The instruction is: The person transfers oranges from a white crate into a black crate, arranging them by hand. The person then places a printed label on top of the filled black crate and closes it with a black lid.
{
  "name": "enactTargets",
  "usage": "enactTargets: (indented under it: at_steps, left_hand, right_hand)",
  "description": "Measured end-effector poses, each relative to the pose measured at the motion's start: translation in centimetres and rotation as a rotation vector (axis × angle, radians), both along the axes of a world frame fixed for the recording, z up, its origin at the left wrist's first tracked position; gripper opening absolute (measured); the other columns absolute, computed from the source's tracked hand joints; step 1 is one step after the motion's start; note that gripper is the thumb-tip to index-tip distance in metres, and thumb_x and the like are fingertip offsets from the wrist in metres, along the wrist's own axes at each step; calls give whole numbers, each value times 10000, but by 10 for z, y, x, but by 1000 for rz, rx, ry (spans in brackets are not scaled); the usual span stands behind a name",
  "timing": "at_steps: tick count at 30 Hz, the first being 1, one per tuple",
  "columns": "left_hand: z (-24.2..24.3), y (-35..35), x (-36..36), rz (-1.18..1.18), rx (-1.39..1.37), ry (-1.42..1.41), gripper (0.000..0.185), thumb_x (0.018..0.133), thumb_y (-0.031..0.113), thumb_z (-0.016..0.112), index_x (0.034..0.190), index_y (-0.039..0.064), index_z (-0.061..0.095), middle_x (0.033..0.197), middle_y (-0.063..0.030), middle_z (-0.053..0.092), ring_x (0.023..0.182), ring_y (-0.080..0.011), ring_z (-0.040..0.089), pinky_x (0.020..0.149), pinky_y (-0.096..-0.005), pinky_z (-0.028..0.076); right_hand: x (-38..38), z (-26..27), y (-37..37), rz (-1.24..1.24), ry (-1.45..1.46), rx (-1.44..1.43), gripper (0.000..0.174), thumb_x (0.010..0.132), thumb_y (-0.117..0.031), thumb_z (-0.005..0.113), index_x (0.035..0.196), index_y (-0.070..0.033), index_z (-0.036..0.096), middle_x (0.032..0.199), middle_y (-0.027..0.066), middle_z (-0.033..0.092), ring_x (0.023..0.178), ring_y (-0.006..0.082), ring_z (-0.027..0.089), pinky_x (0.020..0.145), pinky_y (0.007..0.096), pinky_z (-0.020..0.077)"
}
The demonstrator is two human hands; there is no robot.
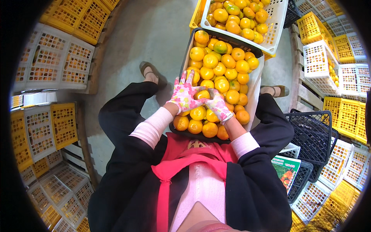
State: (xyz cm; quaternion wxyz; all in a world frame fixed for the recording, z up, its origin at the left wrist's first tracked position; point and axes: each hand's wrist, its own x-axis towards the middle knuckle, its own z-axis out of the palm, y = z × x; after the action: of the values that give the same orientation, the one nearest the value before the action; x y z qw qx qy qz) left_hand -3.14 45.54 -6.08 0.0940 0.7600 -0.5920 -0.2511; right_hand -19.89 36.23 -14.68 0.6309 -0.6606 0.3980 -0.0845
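A black plastic crate (pixel 188 49) full of orange citrus fruit stands in front of me, lined with white sheet (pixel 256 87) along its right side. Both my hands wear white gloves with pink flowers. My left hand (pixel 187 94) lies over the fruit at the crate's left, fingers spread. My right hand (pixel 216 105) is beside it, thumbs close together. Between the two hands sits an orange fruit (pixel 203 94) that both touch; whether either grips it cannot be told. Some fruit under the palms is hidden.
Beyond the black crate, a white crate (pixel 274 26) of similar fruit rests on a yellow one. Stacked fruit crates on wooden pallets line the left (pixel 49 58) and right (pixel 318 61). Empty black baskets (pixel 310 136) and a green printed sheet (pixel 285 171) lie at my right.
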Motion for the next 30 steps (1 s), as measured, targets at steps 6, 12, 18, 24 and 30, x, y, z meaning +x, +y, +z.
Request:
enactTargets:
  at_steps: [6, 12, 18, 24, 30]
  left_hand:
    - [-11, 5, 3, -20, -66, -46, 566, 858, 605, 622, 1357, 339, 646, 1641, -273, 158, 1502, -521, 103, 1189, -637, 100]
    - [-10, 5, 0, -10, -62, -64, 465, 913, 504, 605, 1346, 342, 652, 1637, -247, 196, 1506, -489, 141, 1187, -629, 126]
    - [-11, 5, 1, -11, -69, -54, 437, 929, 458, 587, 1345, 340, 652, 1637, -242, 200, 1508, -486, 142, 1189, -634, 131]
    - [-19, 6, 2, -11, -92, -46, 455, 903, 453, 588, 1325, 304, 669, 1627, -272, 202, 1487, -528, 146, 1188, -629, 121]
    - [-18, 6, 1, 7, -91, -42, 449, 894, 458, 601, 1304, 294, 681, 1626, -265, 218, 1492, -518, 149, 1196, -624, 114]
  right_hand:
    - [8, 38, -42, 178, 144, 141, 657, 842, -125, 760, 1417, 41, 488, 1427, 193, 559, 1337, 275, 527, 1099, 376, 440]
    - [92, 64, -110, 91, 419, -821, 484, 876, -328, 675, 1296, -94, 615, 1216, 245, 623, 1079, 388, 638, 948, 460, 516]
    - [74, 66, -101, 8, 273, -627, 655, 819, -406, 732, 1337, -33, 588, 1289, 259, 621, 1196, 403, 595, 1043, 450, 460]
    - [24, 32, -57, 37, 118, -224, 504, 939, -273, 672, 1366, -23, 579, 1308, 244, 631, 1230, 359, 603, 1048, 412, 456]
    - [36, 34, -58, 114, 274, -464, 517, 894, -309, 696, 1336, -56, 608, 1245, 259, 639, 1199, 395, 590, 1040, 453, 454]
